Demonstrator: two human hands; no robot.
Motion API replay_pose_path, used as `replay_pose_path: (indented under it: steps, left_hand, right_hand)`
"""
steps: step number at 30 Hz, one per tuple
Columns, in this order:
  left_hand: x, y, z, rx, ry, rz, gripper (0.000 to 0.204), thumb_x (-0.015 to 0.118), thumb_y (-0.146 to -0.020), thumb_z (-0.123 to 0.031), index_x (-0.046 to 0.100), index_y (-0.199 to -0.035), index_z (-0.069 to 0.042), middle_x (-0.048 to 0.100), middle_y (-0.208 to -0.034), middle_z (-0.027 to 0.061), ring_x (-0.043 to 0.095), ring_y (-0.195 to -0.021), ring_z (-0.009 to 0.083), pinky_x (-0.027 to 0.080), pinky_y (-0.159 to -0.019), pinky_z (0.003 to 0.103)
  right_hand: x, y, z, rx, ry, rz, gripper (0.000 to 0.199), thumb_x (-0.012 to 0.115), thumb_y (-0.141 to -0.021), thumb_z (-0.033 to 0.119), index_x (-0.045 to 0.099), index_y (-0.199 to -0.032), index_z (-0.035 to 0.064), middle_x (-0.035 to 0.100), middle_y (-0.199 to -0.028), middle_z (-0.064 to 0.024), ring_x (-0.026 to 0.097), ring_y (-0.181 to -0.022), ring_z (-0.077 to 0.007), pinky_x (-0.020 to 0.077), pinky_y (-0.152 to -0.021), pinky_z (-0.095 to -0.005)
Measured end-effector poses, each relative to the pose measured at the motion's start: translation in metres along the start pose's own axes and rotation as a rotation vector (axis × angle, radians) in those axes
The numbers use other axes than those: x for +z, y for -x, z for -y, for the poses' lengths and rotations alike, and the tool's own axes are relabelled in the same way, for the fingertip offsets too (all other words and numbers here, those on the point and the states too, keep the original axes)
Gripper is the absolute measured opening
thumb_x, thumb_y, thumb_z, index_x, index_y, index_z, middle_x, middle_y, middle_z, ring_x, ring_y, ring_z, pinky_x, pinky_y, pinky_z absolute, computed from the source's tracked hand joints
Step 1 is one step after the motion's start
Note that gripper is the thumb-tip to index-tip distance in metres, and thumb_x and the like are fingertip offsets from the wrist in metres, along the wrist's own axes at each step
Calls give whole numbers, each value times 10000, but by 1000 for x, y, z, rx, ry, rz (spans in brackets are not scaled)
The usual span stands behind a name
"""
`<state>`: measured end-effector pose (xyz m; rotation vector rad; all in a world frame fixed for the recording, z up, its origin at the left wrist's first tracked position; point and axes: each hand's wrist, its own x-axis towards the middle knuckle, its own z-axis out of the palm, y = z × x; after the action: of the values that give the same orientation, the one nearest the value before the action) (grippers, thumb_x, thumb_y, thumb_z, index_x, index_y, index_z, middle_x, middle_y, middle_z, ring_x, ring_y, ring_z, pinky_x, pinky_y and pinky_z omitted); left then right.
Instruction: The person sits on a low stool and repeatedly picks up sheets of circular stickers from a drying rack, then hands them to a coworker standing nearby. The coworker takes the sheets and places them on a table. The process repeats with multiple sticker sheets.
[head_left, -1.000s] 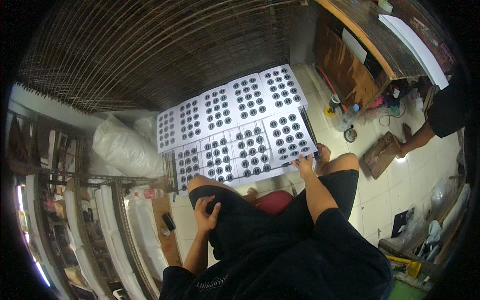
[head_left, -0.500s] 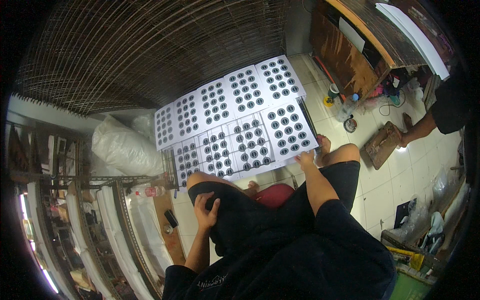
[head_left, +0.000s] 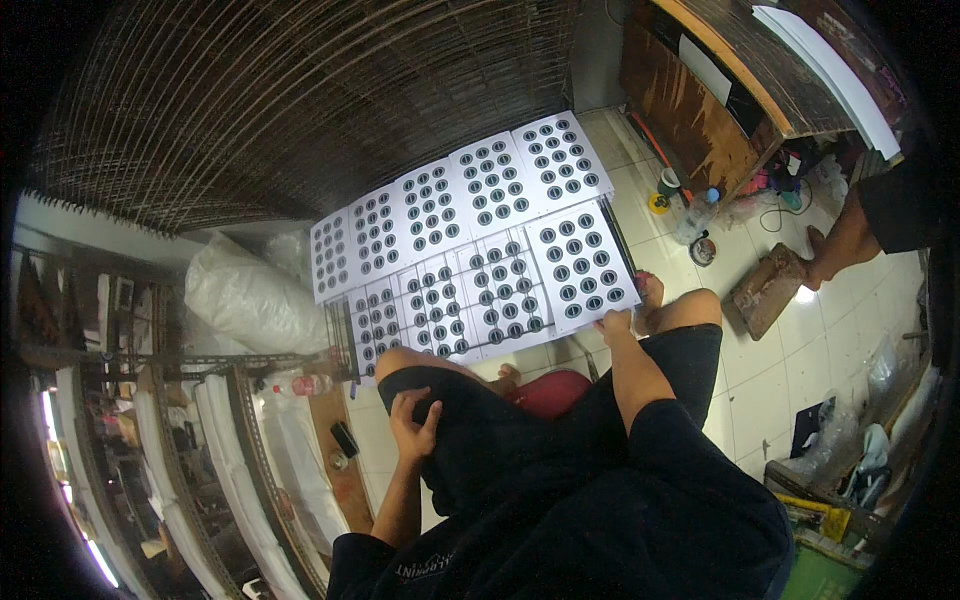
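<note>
My right hand (head_left: 617, 326) has its fingers closed on the near edge of a white sheet printed with dark round marks (head_left: 580, 262), close to the sheet's right corner. That sheet is at the right end of the near row and lies over the wires of a rack (head_left: 465, 345). Other printed sheets (head_left: 428, 205) of the same kind lie in two rows, and wires cross above several of the near ones. My left hand (head_left: 413, 423) rests on my left thigh with bent, parted fingers and holds nothing.
A tall wire rack (head_left: 330, 90) rises behind the sheets. At left are a plastic sack (head_left: 250, 295), a bottle (head_left: 303, 385) and metal shelving (head_left: 240, 480). Rightward are a wooden cabinet (head_left: 690, 90), tape rolls (head_left: 704, 250), a wooden block (head_left: 768, 288) and another person's leg (head_left: 845, 240).
The rightmost near sheet has shifted slightly toward me and to the right, with my right hand at its edge. My left hand has stayed on my thigh.
</note>
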<state>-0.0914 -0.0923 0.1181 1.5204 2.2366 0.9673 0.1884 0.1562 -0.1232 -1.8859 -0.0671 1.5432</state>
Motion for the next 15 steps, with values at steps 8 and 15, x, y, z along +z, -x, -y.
replay_pose_path:
  steps: [8, 15]
  left_hand:
    - [-1, -1, 0, 0, -51, 25, 263, 688, -735, -168, 625, -928, 0, 590, -892, 138, 558, -869, 298, 429, -806, 356]
    - [1, -3, -1, 37, -58, 29, 254, 685, -742, -176, 625, -919, -4, 591, -896, 140, 559, -876, 300, 428, -807, 361]
  right_hand:
    - [2, -26, -13, -11, -30, 74, 416, 401, -828, 3, 400, -1206, 176, 513, -1110, -106, 561, -876, -261, 533, -674, -447]
    - [2, -42, -22, -26, -59, 131, 404, 403, -829, 7, 405, -1197, 174, 519, -1098, -106, 560, -867, -260, 531, -669, -451]
